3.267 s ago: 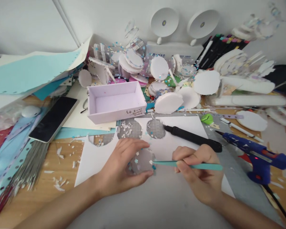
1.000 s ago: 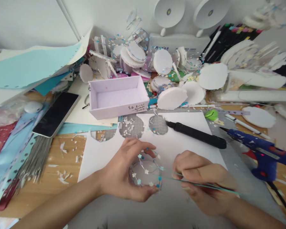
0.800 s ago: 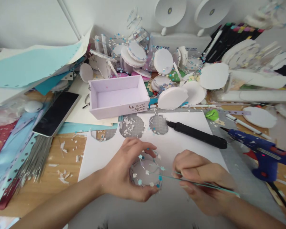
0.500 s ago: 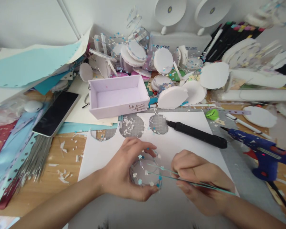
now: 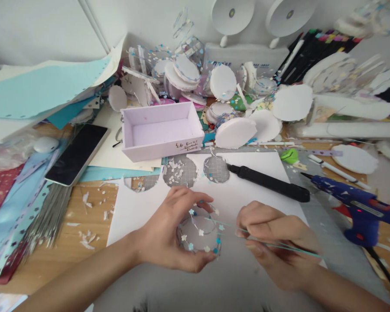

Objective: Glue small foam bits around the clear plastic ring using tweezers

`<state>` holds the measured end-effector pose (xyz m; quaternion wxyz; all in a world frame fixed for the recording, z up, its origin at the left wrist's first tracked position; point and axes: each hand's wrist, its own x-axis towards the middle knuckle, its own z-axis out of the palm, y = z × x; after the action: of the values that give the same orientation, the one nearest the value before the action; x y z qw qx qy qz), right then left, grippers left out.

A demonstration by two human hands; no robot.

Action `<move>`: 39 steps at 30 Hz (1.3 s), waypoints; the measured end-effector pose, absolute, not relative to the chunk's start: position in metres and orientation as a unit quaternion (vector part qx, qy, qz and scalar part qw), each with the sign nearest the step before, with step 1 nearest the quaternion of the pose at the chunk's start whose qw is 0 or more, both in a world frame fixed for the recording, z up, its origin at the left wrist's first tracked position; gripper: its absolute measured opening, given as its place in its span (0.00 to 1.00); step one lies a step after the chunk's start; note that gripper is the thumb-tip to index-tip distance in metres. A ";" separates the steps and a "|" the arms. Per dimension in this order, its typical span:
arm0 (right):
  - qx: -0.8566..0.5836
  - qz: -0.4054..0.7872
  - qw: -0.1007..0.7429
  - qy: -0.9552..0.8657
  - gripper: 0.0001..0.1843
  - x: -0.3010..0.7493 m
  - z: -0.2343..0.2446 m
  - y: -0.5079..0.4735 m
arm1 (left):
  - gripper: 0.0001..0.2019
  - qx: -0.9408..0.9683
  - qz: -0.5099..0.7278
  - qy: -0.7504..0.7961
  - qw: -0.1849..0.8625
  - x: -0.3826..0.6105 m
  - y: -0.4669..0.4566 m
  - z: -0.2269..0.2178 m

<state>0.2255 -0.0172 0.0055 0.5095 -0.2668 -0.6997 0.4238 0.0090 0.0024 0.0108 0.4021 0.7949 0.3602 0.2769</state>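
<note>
My left hand (image 5: 175,234) curves around a small round wire frame (image 5: 195,251), thumb at the front and fingers at the back. Tiny white, pale blue and bright blue stars or flowers dot the wire. My right hand (image 5: 276,242) pinches thin teal tweezers (image 5: 289,248), their two slim arms pointing left toward the ring. The tips blur near a pale blue flower (image 5: 221,227); whether they grip it I cannot tell. Beneath both hands lies a white foam sheet (image 5: 139,212) with round holes cut along its far edge.
A black pen-shaped tool (image 5: 269,184) rests on the sheet. A blue glue gun (image 5: 360,208) lies at the right. Behind stand a lilac box (image 5: 162,151) and piled white discs (image 5: 235,132). A phone (image 5: 76,154) and thin metal wires (image 5: 53,212) lie left.
My right hand has drawn slightly to the right, and the tweezer tips have pulled back from over the ring's middle toward its right side. My left hand stays almost still.
</note>
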 end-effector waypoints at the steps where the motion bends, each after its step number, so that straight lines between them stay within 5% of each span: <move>1: -0.268 0.425 0.507 -0.700 0.14 0.225 0.005 -0.017 | 0.33 0.795 0.277 0.360 0.403 0.009 0.002 0.011; 7: -0.269 0.421 0.542 -0.676 0.18 0.222 0.003 -0.017 | 0.34 0.790 0.279 0.361 0.410 0.009 0.003 0.011; 19: -0.402 0.317 0.617 -0.598 0.09 0.225 0.004 -0.008 | 0.37 0.809 0.239 0.367 0.392 0.005 0.004 0.009; 31: -0.418 0.481 0.598 -0.486 0.08 0.229 0.000 0.001 | 0.51 0.829 0.241 0.348 0.366 0.001 0.007 0.011; 39: -0.383 0.555 0.541 -0.503 0.15 0.226 0.003 -0.001 | 0.37 0.865 0.233 0.323 0.305 -0.003 0.012 0.016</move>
<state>0.2255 -0.0010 0.0034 0.5408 -0.3833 -0.5031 0.5545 -0.0032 0.0119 0.0162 0.3053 0.8651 0.3228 0.2327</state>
